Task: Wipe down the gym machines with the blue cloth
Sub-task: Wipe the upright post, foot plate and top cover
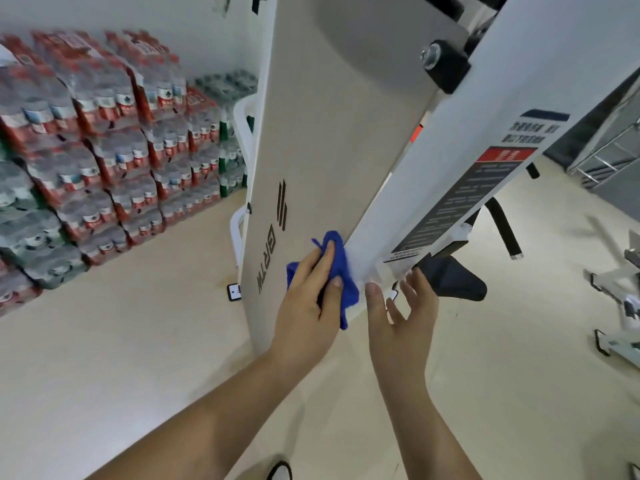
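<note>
Just below the middle of the frame, the left hand (308,306) grips the blue cloth (343,265), thumb and curled fingers pinching it against the seam where the machine's beige shroud panel (329,133) meets the long edge of its white frame post (485,116). Part of the cloth hangs loose below the thumb. Beside it, the right hand (407,317) is spread, holding nothing; its thumb tip touches the post's lower edge and its fingertips reach up near the bottom of a warning label (467,202) stuck on the post. A black pad (457,280) juts out just beyond those fingers, and a black handle (505,233) angles down further right. Stacked packs of bottled water (104,150) fill the upper left, well apart from the panel's left edge, with a broad strip of pale floor (138,341) open between them. More bare floor lies at the right, bounded by white machine parts (620,306) at the frame's right edge.
</note>
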`<action>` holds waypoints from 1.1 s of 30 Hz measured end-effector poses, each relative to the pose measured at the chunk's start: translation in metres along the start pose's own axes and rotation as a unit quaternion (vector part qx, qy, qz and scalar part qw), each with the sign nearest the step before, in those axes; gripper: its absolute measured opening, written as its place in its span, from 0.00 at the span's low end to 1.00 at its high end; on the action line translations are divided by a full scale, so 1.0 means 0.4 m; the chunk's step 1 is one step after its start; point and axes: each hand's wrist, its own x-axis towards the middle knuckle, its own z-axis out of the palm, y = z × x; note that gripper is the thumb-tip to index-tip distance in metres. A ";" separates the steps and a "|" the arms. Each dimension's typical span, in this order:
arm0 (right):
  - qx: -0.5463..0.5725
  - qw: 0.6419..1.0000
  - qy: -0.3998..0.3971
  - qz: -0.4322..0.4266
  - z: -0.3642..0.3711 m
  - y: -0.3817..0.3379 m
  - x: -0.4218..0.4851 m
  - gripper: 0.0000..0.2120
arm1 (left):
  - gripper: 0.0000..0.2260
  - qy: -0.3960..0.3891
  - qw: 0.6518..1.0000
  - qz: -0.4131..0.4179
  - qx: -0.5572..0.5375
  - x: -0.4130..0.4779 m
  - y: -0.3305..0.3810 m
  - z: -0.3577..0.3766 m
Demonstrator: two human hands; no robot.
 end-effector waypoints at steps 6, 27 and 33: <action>-0.045 0.998 -0.054 0.000 0.000 0.102 -0.009 0.20 | 0.22 -0.009 0.976 -0.196 -0.099 -0.035 -0.044 0.047; -0.178 0.961 -0.211 -0.032 -0.017 0.283 0.024 0.20 | 0.22 0.044 0.950 -0.290 -0.111 -0.130 -0.185 0.120; -0.185 0.953 -0.237 -0.043 -0.038 0.334 0.031 0.19 | 0.25 0.101 0.979 -0.128 -0.119 -0.040 -0.088 0.094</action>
